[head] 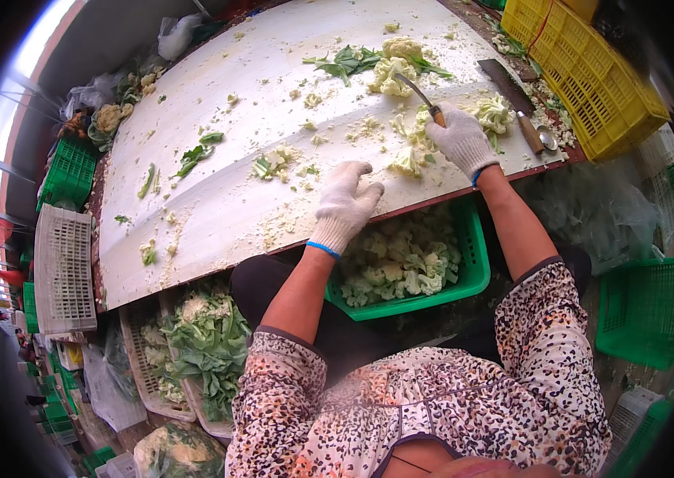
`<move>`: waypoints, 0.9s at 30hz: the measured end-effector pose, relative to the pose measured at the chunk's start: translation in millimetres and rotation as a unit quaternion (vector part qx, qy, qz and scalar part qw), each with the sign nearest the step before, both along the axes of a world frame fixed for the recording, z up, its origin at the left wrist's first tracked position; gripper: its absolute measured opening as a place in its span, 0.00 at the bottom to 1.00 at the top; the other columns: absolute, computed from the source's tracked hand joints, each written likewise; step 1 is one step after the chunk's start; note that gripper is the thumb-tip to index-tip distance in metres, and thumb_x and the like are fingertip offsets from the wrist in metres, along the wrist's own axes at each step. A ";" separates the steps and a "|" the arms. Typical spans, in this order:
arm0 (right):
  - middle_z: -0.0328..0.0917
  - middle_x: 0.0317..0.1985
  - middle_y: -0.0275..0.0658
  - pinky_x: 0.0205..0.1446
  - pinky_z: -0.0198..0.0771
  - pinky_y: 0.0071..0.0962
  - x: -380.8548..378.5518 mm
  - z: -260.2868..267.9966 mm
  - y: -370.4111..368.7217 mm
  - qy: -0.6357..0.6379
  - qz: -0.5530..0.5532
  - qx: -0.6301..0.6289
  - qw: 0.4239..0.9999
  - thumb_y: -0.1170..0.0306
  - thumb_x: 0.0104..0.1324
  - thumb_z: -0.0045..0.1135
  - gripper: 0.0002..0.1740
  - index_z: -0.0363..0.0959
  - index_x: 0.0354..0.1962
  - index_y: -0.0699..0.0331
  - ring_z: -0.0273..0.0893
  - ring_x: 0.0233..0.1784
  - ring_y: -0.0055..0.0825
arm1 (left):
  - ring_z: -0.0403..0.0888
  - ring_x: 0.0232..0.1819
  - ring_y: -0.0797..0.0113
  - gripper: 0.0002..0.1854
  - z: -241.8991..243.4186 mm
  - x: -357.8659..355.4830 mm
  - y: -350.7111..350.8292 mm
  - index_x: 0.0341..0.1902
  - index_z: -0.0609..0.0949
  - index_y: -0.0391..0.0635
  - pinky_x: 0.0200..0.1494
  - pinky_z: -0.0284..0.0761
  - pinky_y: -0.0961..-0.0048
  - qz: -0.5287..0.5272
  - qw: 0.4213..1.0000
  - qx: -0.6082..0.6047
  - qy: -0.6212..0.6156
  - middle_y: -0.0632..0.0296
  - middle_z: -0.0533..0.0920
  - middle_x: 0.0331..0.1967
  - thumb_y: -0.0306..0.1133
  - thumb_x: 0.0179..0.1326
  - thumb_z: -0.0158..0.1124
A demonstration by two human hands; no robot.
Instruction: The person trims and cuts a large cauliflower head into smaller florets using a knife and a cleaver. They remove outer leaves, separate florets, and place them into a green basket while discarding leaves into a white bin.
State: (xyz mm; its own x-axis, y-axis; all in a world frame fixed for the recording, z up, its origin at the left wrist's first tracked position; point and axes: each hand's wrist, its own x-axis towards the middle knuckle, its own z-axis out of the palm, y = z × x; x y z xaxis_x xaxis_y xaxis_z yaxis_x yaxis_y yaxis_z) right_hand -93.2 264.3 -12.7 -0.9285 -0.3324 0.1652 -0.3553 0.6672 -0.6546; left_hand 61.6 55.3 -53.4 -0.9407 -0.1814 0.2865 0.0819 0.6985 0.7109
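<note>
My right hand point(459, 140), in a white knit glove, grips the wooden handle of a small curved knife point(414, 89). Its blade points up and left, over a cut cauliflower head point(394, 76). Cauliflower pieces point(417, 128) lie just left of that hand, and another cut piece point(494, 113) lies to its right. Near the front edge of the white tabletop point(205, 203), my gloved left hand point(346, 194) is empty with thumb and fingers apart. Below the edge, between the arms, a green crate point(474, 281) holds many cauliflower florets point(403, 269).
A cleaver point(507, 86) and a metal spoon point(547, 138) lie at the table's right end beside a yellow crate point(588, 77). Leaves point(211, 340) fill a crate at lower left. A white crate point(65, 269) stands at the left edge; a green crate point(645, 310) sits at right.
</note>
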 end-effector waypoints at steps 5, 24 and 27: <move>0.77 0.24 0.40 0.25 0.76 0.31 59.5 35.7 5.1 -0.275 0.153 -0.052 0.948 0.59 0.66 0.60 0.18 0.77 0.42 0.67 0.78 0.21 0.29 | 0.82 0.53 0.50 0.26 3.1 7.1 -16.1 0.57 0.80 0.37 0.58 0.77 0.61 0.132 0.978 0.144 -0.076 0.47 0.82 0.53 0.40 0.58 0.70; 0.80 0.32 0.52 0.45 0.71 0.44 -68.8 -4.7 -78.0 0.095 0.078 0.046 0.991 0.55 0.62 0.62 0.21 0.77 0.44 0.63 0.79 0.39 0.51 | 0.76 0.58 0.47 0.22 18.6 -18.8 31.2 0.49 0.84 0.47 0.64 0.70 0.54 -0.185 0.974 -0.110 -0.072 0.52 0.83 0.46 0.48 0.57 0.67; 0.74 0.24 0.39 0.32 0.69 0.36 -24.7 -19.2 -67.2 0.031 0.066 0.037 0.997 0.53 0.65 0.63 0.22 0.76 0.41 0.66 0.74 0.26 0.29 | 0.77 0.57 0.44 0.27 17.7 -14.8 20.6 0.54 0.82 0.46 0.61 0.72 0.55 -0.046 0.991 -0.071 -0.104 0.49 0.82 0.48 0.48 0.54 0.69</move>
State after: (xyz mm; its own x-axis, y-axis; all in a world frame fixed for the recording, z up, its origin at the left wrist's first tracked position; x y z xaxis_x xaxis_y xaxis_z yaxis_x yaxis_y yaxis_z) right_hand -117.8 197.1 -31.9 -0.8650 -0.4640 0.1911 -0.4811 0.6584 -0.5788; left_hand 46.7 76.0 -35.8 -0.9928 -0.0642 0.1012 0.0116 0.7890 0.6143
